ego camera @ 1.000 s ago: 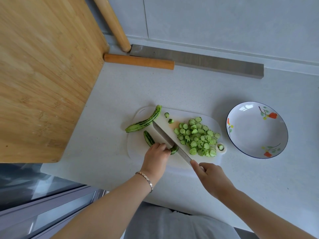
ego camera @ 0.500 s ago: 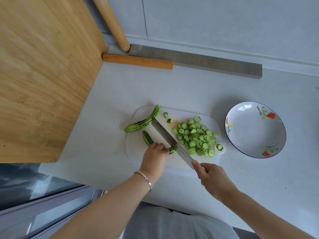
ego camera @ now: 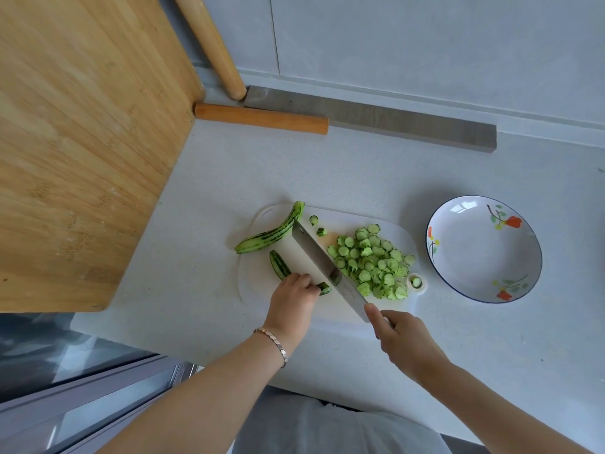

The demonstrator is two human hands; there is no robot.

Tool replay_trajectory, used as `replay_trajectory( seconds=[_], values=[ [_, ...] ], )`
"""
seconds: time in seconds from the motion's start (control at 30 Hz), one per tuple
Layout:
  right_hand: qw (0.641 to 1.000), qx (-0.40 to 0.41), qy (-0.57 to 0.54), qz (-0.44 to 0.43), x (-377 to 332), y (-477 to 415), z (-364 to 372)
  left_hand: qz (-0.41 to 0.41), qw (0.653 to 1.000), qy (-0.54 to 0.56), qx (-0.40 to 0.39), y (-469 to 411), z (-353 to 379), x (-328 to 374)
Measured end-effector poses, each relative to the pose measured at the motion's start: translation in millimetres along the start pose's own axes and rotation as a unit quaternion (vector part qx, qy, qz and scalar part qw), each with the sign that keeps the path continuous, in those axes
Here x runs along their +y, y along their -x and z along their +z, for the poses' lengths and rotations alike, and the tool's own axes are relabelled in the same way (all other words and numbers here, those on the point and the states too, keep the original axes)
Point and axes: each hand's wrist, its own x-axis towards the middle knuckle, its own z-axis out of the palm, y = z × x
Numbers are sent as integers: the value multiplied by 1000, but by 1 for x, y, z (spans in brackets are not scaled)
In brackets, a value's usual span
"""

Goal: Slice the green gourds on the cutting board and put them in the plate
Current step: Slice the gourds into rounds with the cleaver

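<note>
A white cutting board (ego camera: 258,290) lies on the counter. My left hand (ego camera: 294,298) holds down a striped green gourd (ego camera: 279,265) on it, fingers curled over its near end. My right hand (ego camera: 401,335) grips the handle of a cleaver (ego camera: 322,262), whose blade stands just right of my left fingers at the gourd's cut end. A whole gourd (ego camera: 271,232) lies at the board's far left edge. A heap of green slices (ego camera: 373,260) covers the board's right half. The flowered white plate (ego camera: 484,250) sits to the right, holding nothing.
A large bamboo board (ego camera: 82,142) leans at the left. A wooden rolling pin (ego camera: 209,44), a wooden-handled tool (ego camera: 262,118) and a grey bar (ego camera: 393,121) lie along the back wall. The counter's front edge runs beneath my forearms.
The cleaver blade has lifted and tilted, showing more of its flat side, and stands a little further left along the gourd. My left hand has barely moved.
</note>
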Motion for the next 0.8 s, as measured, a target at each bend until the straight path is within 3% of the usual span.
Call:
replay_trajectory(
  seconds=[0.5,0.8],
  values=[
    [998,1,56,-4,-4,-2,10,31,999,23,23,4,6,-4],
    [1000,1,-20,23,2,-1,0,40,997,-18,68,7,-2,-20]
  ],
)
